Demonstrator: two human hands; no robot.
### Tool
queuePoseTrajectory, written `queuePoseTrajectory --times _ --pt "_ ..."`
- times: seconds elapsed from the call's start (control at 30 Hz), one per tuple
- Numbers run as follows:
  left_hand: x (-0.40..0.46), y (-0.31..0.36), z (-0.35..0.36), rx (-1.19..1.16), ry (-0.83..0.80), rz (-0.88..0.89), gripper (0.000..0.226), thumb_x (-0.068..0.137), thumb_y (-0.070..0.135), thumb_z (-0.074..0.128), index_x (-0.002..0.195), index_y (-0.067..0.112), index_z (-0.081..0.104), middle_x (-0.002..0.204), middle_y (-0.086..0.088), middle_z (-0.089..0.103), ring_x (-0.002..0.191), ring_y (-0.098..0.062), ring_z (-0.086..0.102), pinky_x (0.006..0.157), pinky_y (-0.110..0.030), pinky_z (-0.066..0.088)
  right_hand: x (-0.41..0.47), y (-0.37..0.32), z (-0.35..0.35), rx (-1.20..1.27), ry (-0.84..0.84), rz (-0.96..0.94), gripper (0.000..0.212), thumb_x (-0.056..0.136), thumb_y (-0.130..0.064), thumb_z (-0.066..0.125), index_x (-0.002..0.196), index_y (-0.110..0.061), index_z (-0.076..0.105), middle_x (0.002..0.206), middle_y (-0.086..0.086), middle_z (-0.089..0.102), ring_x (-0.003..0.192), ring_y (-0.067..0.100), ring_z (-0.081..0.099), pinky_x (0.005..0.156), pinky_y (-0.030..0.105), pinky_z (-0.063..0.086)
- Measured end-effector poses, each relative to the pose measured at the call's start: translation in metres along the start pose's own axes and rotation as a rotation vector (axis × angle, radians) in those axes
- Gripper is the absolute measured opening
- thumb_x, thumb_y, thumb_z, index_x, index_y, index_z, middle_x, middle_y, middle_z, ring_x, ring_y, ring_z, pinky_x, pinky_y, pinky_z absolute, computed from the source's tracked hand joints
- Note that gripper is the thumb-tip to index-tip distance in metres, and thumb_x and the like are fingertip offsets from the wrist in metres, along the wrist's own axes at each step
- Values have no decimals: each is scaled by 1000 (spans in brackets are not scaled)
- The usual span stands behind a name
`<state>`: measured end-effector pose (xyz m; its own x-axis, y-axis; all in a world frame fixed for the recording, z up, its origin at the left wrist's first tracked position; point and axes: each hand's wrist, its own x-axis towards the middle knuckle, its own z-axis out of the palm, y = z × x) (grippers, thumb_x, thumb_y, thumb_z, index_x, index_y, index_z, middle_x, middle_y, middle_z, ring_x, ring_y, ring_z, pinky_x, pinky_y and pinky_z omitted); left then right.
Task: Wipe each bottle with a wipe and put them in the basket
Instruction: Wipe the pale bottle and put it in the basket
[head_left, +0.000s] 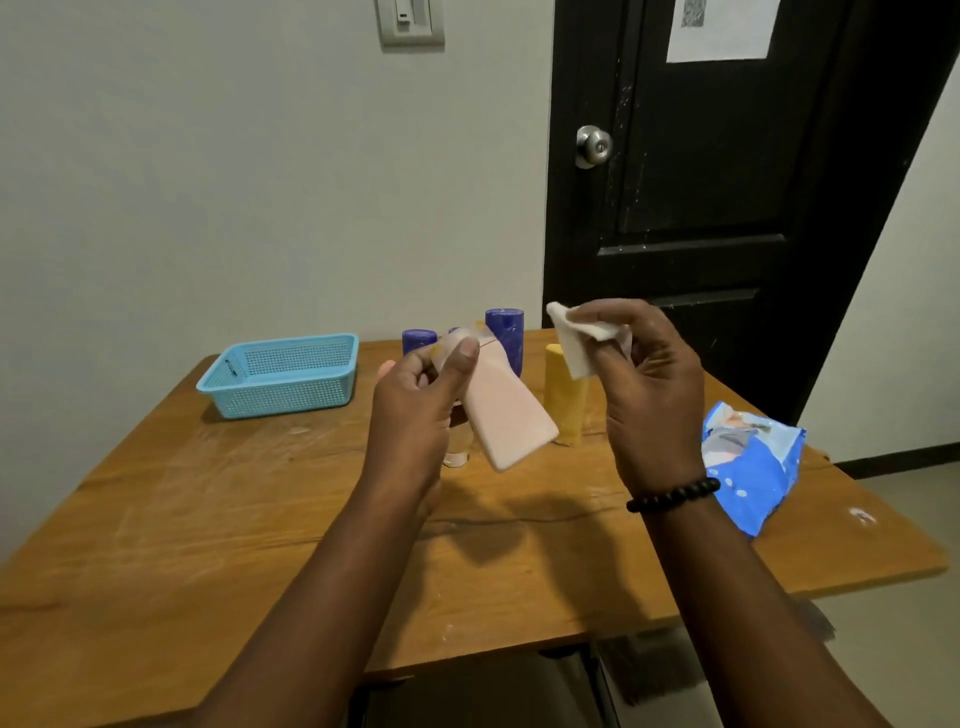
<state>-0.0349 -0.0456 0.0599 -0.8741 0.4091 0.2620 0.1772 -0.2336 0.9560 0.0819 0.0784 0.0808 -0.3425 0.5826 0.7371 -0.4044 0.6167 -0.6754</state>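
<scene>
The left hand (415, 400) holds a pale pink bottle (504, 410) above the middle of the tabletop (208, 519), cap end in the grip, flat base pointing down and to the right. The right hand (649, 384) is just beside it, thumb and fingers pinching a white wipe (576, 338) that is not touching the bottle yet.

The bottle looks like light, stiff plastic w/ smooth flat sides; probably slippery once it is wet, so it is better to hold it near the cap and wipe the body. The wipe is soft and thin and folds easily.

Near the far edge stand a yellow bottle (563, 400), two purple bottles (506, 332) and one more mostly hidden behind the left hand. The blue basket (280, 374), at the far left corner, seems to have no bottle inside. A blue wipes pack (748, 462) lies near the right edge.

No brand or label text can be read; the paper on the door (722, 28) is too blurred.
</scene>
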Motion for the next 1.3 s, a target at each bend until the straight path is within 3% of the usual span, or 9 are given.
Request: queuePoseTrajectory --times 0.27,0.47,0.6,0.73,0.83,0.93,1.07,1.17,1.3 --pt "-3 -5 -2 38 12 63 44 83 60 65 109 25 71 123 -14 63 101 -21 69 67 -23 52 -2 -5 40 -409 -144 -270 24 86 -9 64 109 -10 69 115 6 60 104 3 52 85 5 44" --pt "-2 5 -5 41 156 18 29 92 45 63 105 20 70 101 -6 73 93 -21 70 75 -42 59 -39 0 41 -530 -290 -399 35 77 -13 62 109 -2 70 117 16 64 108 25 62 88 28 53" --pt "2 6 -16 88 207 22 11 93 40 63 90 30 64 95 -2 72 94 -20 70 84 -50 59 -61 13 31 -540 -344 -389 30 77 -7 66 107 -5 72 115 12 67 106 21 65 89 26 53" --pt "-5 -3 -12 134 170 40 35 84 59 63 97 27 66 106 2 72 96 -18 70 85 -49 59 -55 6 36 -534 -300 -336 30 77 -12 62 106 -6 71 114 10 68 105 19 64 89 19 47" --pt "-11 -1 -5 122 136 44 51 84 60 63 110 17 65 96 6 73 93 -20 72 79 -47 61 -34 -5 49 -496 -252 -302 32 74 -11 72 106 -5 71 113 12 68 104 21 64 88 21 47" --pt "-3 10 -8 115 164 57 35 88 53 64 97 19 70 93 -7 73 87 -22 71 78 -52 60 -26 -8 52 -482 -304 -303 38 71 -1 79 108 -3 71 115 13 67 105 23 64 89 24 50" --pt "7 17 -19 84 242 33 31 84 52 67 82 21 69 88 -13 73 88 -31 72 77 -60 57 -49 4 39 -496 -369 -408 30 79 -9 66 108 -5 72 115 10 68 106 19 64 89 26 55" --pt "3 11 -18 105 239 19 19 91 46 65 90 27 66 92 -4 73 92 -24 71 80 -52 60 -61 16 34 -498 -336 -356 29 81 -11 63 108 -8 72 116 6 68 107 13 63 93 18 49" --pt "-4 8 -11 116 198 51 47 79 53 73 109 17 68 99 -5 74 94 -24 72 78 -48 61 -56 16 38 -460 -221 -263 30 77 -9 63 106 -10 71 113 6 69 106 11 60 93 8 44"
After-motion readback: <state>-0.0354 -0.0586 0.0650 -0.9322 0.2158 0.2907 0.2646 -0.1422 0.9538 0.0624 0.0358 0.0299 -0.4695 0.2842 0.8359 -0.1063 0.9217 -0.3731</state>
